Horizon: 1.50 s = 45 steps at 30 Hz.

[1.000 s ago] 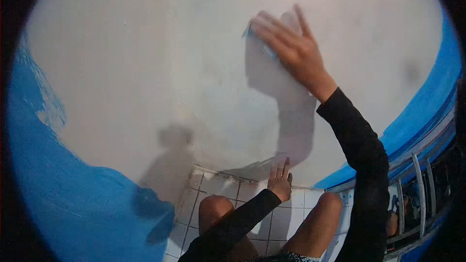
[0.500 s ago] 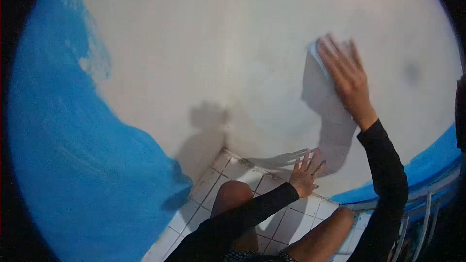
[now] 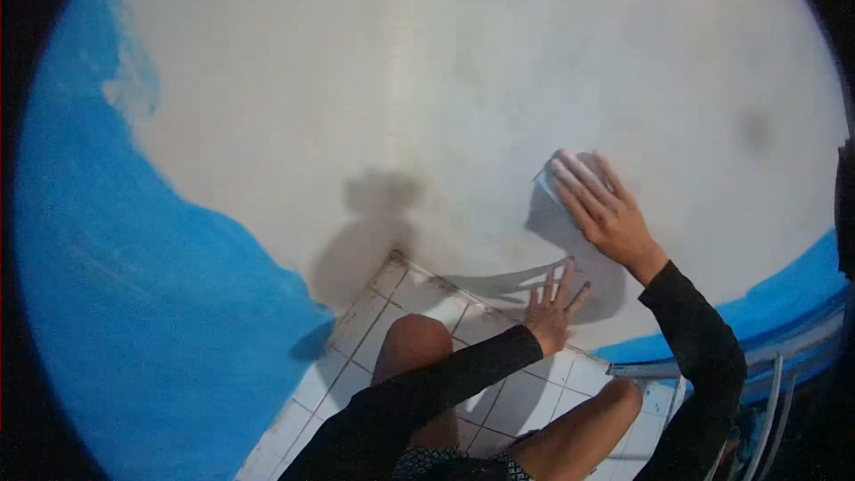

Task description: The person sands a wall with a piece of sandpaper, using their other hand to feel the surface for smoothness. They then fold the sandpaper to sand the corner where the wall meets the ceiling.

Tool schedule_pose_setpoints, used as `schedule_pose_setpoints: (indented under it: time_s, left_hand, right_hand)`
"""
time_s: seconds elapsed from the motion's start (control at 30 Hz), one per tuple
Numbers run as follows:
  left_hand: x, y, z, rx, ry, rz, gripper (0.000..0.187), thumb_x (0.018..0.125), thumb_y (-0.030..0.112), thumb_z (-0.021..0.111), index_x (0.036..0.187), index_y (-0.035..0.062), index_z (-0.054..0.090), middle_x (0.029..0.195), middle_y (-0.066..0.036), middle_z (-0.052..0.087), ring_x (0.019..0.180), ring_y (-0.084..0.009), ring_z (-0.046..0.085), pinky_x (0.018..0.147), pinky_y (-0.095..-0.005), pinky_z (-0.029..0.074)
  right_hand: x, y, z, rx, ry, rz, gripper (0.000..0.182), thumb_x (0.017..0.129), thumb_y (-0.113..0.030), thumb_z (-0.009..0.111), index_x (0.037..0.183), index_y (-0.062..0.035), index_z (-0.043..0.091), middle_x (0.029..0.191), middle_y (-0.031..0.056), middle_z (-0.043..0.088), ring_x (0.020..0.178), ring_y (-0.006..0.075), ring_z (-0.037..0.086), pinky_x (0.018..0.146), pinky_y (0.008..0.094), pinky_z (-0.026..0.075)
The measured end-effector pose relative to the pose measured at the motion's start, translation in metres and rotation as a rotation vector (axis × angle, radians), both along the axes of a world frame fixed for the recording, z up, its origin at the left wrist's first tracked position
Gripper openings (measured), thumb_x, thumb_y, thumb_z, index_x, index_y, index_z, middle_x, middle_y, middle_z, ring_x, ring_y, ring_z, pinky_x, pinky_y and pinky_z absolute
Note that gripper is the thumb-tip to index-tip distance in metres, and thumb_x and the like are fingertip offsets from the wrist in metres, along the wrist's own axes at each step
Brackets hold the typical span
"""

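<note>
My right hand (image 3: 601,209) presses a thin, pale sheet (image 3: 547,185) flat against the whitish wall (image 3: 499,62); only the sheet's left edge shows past the fingers, so its full shape is hidden. Lower down, my left hand (image 3: 551,310) rests its spread fingertips on the foot of the same wall, just above the tiled floor, and holds nothing. Shadows of both arms fall on the wall around the hands.
Blue paint (image 3: 160,303) covers the wall at the left, with another blue band at the lower right. White floor tiles (image 3: 365,334) meet the wall in a corner. Metal bars (image 3: 773,410) stand at the lower right, beside my bent knees.
My right hand has slid down and slightly left along the wall with the sheet. My left hand stays low on the wall, its fingers still spread. The view has shifted slightly.
</note>
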<state>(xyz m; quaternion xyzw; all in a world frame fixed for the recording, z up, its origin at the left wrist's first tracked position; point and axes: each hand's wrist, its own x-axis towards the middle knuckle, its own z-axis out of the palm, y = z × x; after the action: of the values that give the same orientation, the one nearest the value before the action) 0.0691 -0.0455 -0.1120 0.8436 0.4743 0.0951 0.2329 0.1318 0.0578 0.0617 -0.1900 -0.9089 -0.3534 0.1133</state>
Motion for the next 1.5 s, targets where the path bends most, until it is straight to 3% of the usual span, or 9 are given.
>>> schedule_pose_setpoints:
  time_s: [0.2, 0.27, 0.47, 0.57, 0.77, 1.07, 1.2, 1.37, 1.5]
  left_hand:
    - [0.000, -0.002, -0.024, 0.146, -0.101, 0.001, 0.088, 0.089, 0.042, 0.067, 0.157, 0.0111, 0.021, 0.155, -0.035, -0.022, 0.137, -0.0605, 0.026, 0.105, -0.0642, 0.037]
    - [0.000, -0.001, -0.030, 0.142, -0.146, -0.041, 0.088, 0.089, 0.043, 0.067, 0.156, 0.0084, 0.022, 0.153, -0.039, -0.023, 0.134, -0.0618, 0.033, 0.104, -0.0635, 0.039]
    - [0.010, -0.004, -0.035, 0.197, -0.292, -0.055, 0.082, 0.091, 0.041, 0.066, 0.152, -0.0001, 0.029, 0.145, -0.048, -0.023, 0.123, -0.0561, 0.050, 0.096, -0.0521, 0.051]
    - [0.008, -0.003, -0.029, 0.180, -0.294, -0.107, 0.073, 0.097, 0.038, 0.057, 0.147, -0.0093, 0.033, 0.137, -0.055, -0.024, 0.119, -0.0643, 0.047, 0.101, -0.0459, 0.049]
    - [0.011, -0.005, -0.032, 0.197, -0.160, -0.091, 0.075, 0.095, 0.041, 0.060, 0.145, -0.0095, 0.036, 0.134, -0.057, -0.025, 0.118, -0.0662, 0.045, 0.104, -0.0450, 0.048]
    - [0.031, -0.002, -0.035, 0.241, -0.394, 0.001, 0.078, 0.091, 0.027, 0.067, 0.145, -0.0139, 0.029, 0.142, -0.050, -0.026, 0.127, -0.0746, 0.022, 0.106, -0.0551, 0.041]
    - [0.031, -0.007, -0.030, 0.269, -0.358, 0.031, 0.078, 0.090, 0.025, 0.068, 0.145, -0.0136, 0.029, 0.142, -0.049, -0.027, 0.127, -0.0745, 0.022, 0.108, -0.0564, 0.039]
    - [0.028, -0.010, -0.030, 0.182, -0.420, 0.014, 0.081, 0.088, 0.027, 0.069, 0.147, -0.0110, 0.028, 0.148, -0.045, -0.020, 0.136, -0.0702, 0.008, 0.111, -0.0625, 0.030]
    - [0.035, -0.010, -0.030, 0.313, -0.285, 0.066, 0.088, 0.085, 0.028, 0.071, 0.150, -0.0074, 0.024, 0.154, -0.041, -0.012, 0.141, -0.0637, -0.001, 0.110, -0.0672, 0.025]
  right_hand:
    - [-0.016, -0.009, 0.043, 0.210, 0.222, -0.053, 0.046, 0.089, -0.014, 0.063, 0.134, -0.0099, 0.056, 0.147, 0.0066, 0.051, 0.140, 0.0215, 0.043, 0.121, 0.0521, 0.027]
    - [-0.015, 0.000, 0.005, 0.179, 0.241, -0.015, 0.046, 0.088, -0.016, 0.062, 0.133, -0.0075, 0.057, 0.148, 0.0076, 0.050, 0.139, 0.0221, 0.043, 0.121, 0.0505, 0.028]
    - [-0.010, -0.002, -0.026, -0.084, -0.154, 0.106, 0.043, 0.087, -0.016, 0.061, 0.129, -0.0055, 0.060, 0.148, 0.0097, 0.049, 0.139, 0.0245, 0.043, 0.120, 0.0502, 0.029]
    - [-0.007, -0.016, 0.025, 0.114, 0.100, -0.006, 0.041, 0.091, -0.013, 0.056, 0.131, -0.0049, 0.058, 0.148, 0.0116, 0.049, 0.141, 0.0256, 0.041, 0.119, 0.0504, 0.029]
    - [0.014, -0.013, -0.032, -0.071, 0.034, 0.038, 0.047, 0.092, -0.017, 0.055, 0.138, -0.0070, 0.053, 0.148, 0.0089, 0.048, 0.141, 0.0223, 0.041, 0.119, 0.0486, 0.030]
    - [0.014, 0.000, 0.033, 0.147, 0.332, 0.055, 0.046, 0.092, -0.017, 0.061, 0.137, -0.0179, 0.055, 0.146, 0.0025, 0.052, 0.140, 0.0202, 0.043, 0.120, 0.0511, 0.029]
    - [0.009, 0.002, 0.010, 0.160, 0.034, 0.092, 0.043, 0.093, -0.019, 0.061, 0.135, -0.0155, 0.056, 0.146, 0.0024, 0.052, 0.139, 0.0205, 0.044, 0.121, 0.0501, 0.028]
    - [0.001, 0.013, 0.067, 0.322, 0.224, 0.103, 0.040, 0.091, -0.014, 0.059, 0.130, -0.0051, 0.058, 0.144, 0.0090, 0.052, 0.139, 0.0252, 0.043, 0.118, 0.0533, 0.031]
    - [-0.022, 0.009, 0.036, 0.122, 0.379, 0.063, 0.044, 0.094, -0.012, 0.058, 0.138, -0.0134, 0.054, 0.149, 0.0068, 0.048, 0.142, 0.0251, 0.040, 0.120, 0.0518, 0.029]
